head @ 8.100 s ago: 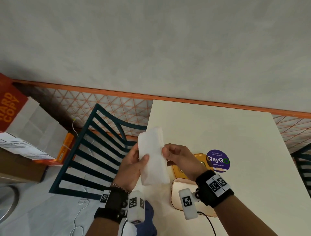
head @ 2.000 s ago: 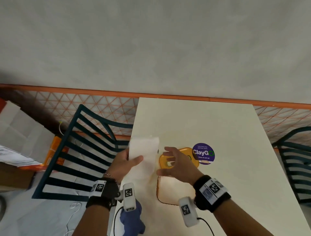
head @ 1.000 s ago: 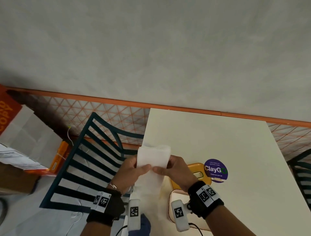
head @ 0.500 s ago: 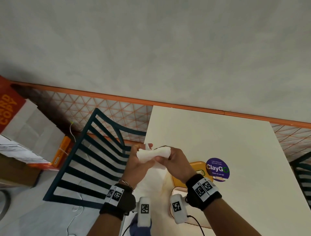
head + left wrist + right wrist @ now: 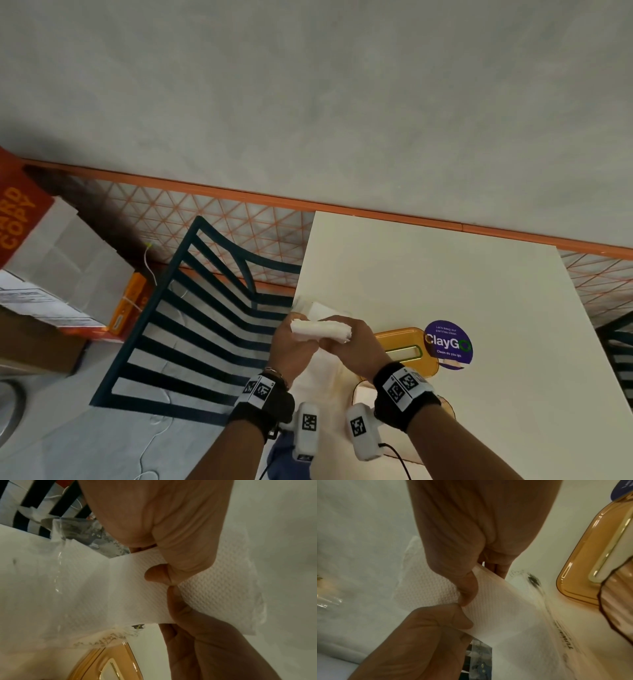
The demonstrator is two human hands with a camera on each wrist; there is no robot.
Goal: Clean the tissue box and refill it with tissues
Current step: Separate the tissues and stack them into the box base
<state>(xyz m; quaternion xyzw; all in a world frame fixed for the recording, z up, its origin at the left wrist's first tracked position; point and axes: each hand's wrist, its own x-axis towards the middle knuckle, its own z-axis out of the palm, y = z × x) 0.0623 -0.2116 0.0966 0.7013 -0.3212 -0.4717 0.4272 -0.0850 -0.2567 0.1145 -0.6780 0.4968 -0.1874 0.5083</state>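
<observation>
- I hold a stack of white tissues (image 5: 321, 331) above the near left corner of the table (image 5: 445, 281), my left hand (image 5: 294, 346) and my right hand (image 5: 354, 347) both clamped on it, thumbs underneath and fingers curled over the top.
- The tissues are embossed with a fine dotted weave; seen from the left wrist, the sheet (image 5: 137, 588) bends where my two thumbs meet, and its clear plastic wrapper (image 5: 58, 563), printed with small black cats, hangs loose at one end.
- The amber, see-through lid of the tissue box (image 5: 407, 346), with its long slot, lies flat on the table just beyond my right hand; the box's body (image 5: 363, 394) sits nearer me, mostly behind my right wrist.
- A round purple "ClayGo" sticker (image 5: 448, 344) lies on the table beside the lid.
- The table is cream and stands against a grey wall above an orange rail and orange lattice panel (image 5: 219, 219).
- A dark teal slatted chair (image 5: 205, 315) stands to the left; cardboard boxes (image 5: 51, 260) are stacked beyond it on the floor.
- Something blue (image 5: 284, 459) sits below my wrists, cut off by the edge; I cannot tell what it is.
</observation>
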